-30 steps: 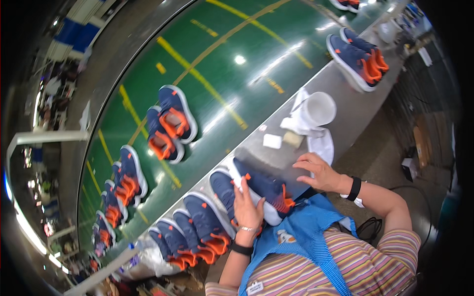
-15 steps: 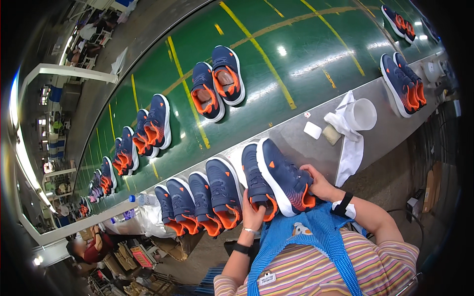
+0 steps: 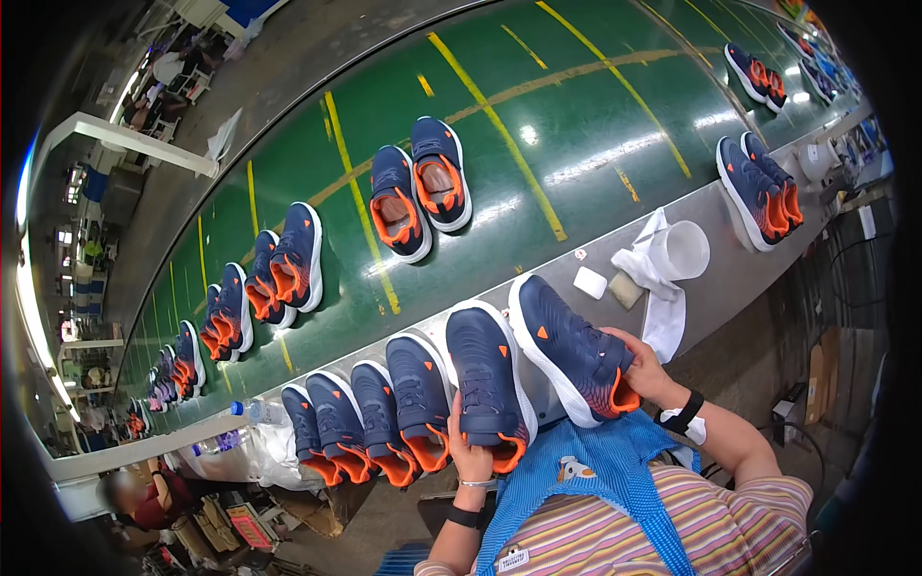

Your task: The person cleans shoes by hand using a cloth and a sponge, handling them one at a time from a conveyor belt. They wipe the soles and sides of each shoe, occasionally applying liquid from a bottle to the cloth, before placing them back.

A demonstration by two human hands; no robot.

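In my left hand (image 3: 470,455) is the heel end of a navy sneaker (image 3: 480,370) with orange lining and a white sole, its toe pointing away from me. The palm and part of the fingers are hidden behind the shoe. My right hand (image 3: 645,370) grips a matching sneaker (image 3: 567,336) by its heel, tilted so the white sole edge faces left. A narrow gap separates the two shoes. Left of them, a row of similar sneakers (image 3: 415,384) rests along the metal ledge, the closest one beside my left hand.
Pairs of sneakers (image 3: 392,202) stand on the green belt (image 3: 499,182), which has yellow lines. Another pair (image 3: 754,197) sits on the right ledge (image 3: 740,264). Nearby lie a clear plastic cup (image 3: 684,252), white cloth (image 3: 663,322), a white block (image 3: 590,282) and a water bottle (image 3: 259,411).
The two held sneakers have moved apart. The left one has come up nearer, showing more of its top; the right one has shifted right. The whole view has also shifted slightly.
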